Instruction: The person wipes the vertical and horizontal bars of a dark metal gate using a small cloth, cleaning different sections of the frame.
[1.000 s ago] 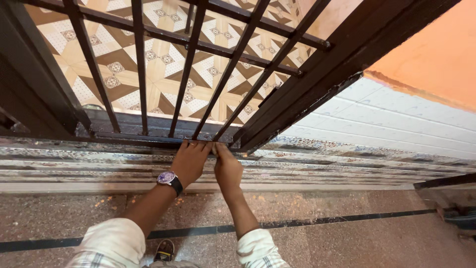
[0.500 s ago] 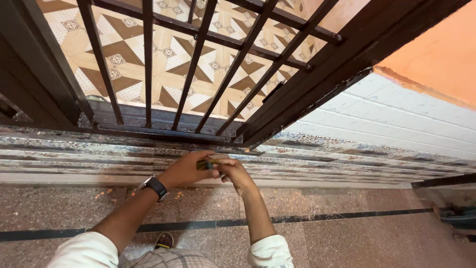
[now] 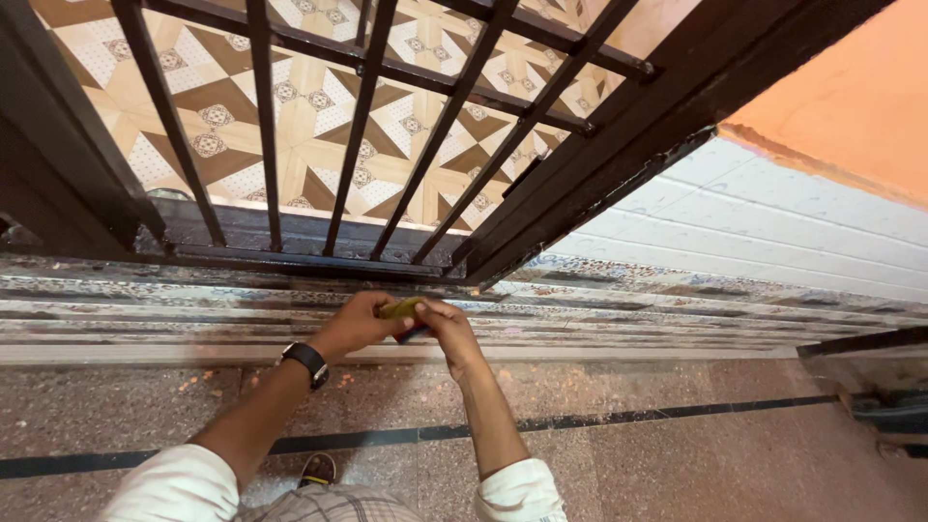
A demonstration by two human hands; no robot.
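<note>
My left hand (image 3: 360, 324) and my right hand (image 3: 445, 326) meet just below the bottom rail of a dark metal gate (image 3: 319, 256). Between them they pinch a small yellowish-green object (image 3: 401, 308) with a dark part beneath it; what it is cannot be made out. A black wristwatch (image 3: 307, 360) sits on my left wrist. Both sleeves are white. The hands hover over a patterned stone threshold (image 3: 193, 300) that runs under the gate.
The gate has slanted vertical bars (image 3: 360, 126), with a star-patterned tiled floor (image 3: 213, 116) behind. A white tiled wall (image 3: 773, 242) under orange paint stands on the right. A speckled floor with a dark stripe (image 3: 677, 416) lies below, and my sandalled foot (image 3: 317, 470) shows at the bottom.
Both hands have come down from the gate's bottom rail to the threshold. They now hold the small yellowish-green object between them.
</note>
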